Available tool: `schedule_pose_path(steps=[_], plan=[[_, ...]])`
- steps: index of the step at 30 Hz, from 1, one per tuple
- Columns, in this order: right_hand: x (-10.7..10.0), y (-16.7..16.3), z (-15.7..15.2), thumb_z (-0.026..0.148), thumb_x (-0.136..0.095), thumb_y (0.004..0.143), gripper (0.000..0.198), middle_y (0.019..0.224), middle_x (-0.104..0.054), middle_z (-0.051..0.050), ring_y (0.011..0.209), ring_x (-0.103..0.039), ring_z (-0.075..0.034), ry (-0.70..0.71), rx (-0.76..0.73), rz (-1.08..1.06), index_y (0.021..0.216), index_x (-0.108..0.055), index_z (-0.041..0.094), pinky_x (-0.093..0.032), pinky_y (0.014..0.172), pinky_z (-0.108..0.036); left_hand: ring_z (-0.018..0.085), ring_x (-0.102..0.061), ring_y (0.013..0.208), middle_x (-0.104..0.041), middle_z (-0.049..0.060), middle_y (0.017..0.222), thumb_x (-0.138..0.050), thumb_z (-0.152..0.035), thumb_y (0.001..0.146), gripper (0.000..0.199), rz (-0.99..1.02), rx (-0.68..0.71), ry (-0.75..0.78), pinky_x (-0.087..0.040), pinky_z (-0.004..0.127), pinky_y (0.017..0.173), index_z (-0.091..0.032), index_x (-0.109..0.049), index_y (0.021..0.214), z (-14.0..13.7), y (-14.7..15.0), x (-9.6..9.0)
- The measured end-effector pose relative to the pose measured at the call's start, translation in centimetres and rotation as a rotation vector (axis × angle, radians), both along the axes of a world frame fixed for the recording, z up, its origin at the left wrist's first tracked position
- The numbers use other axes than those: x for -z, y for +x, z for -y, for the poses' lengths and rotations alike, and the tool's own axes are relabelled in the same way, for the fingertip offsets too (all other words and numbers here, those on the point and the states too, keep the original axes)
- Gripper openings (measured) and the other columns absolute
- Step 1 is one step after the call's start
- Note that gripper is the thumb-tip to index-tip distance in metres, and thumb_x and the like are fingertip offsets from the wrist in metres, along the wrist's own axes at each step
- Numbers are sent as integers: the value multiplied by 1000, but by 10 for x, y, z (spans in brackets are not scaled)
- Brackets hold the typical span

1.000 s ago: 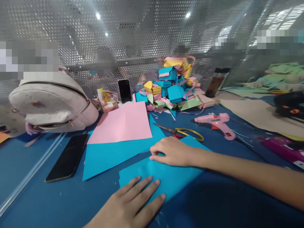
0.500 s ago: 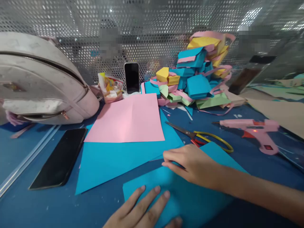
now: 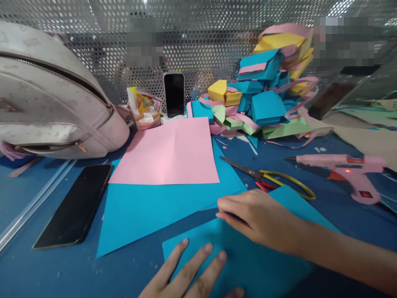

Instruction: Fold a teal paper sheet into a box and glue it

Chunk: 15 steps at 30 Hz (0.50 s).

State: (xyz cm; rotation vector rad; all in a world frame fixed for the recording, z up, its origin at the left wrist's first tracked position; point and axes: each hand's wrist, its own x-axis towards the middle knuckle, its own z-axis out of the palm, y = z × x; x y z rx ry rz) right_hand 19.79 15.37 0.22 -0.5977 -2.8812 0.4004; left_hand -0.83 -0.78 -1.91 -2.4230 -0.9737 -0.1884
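A folded-looking sheet of blue paper lies at the front of the table. My left hand rests flat on its left part, fingers spread. At the sheet's far edge my right hand is closed, thumb and curled fingers pinching that edge; the fingertips partly hide the contact. Just beyond lies a larger blue sheet, with a creased pink sheet on top. Scissors with yellow and red handles lie open behind my right hand.
A pink glue gun with a lit red light lies at right. Folded paper pieces are heaped at the back. A black phone and pale backpack occupy the left; another phone stands upright against the perforated metal panel.
The view has shifted slightly, so the things at the back sit a little higher and those on the right further right. Both hands keep nearly the same pose on the blue paper.
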Motion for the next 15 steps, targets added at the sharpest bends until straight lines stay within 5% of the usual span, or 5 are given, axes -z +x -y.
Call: schedule_pose_path(steps=[15], plan=[[-1,0,1,26,-44,99,28,60,-51,4,50,-45,-11,14,-2,3,72,-42,20,-17,51,-30,15,-47,134,-51,-6,146,-37,-27,103,41,20,-9,-24,-53,29,97,-36,-42,143,-4,0,-1]])
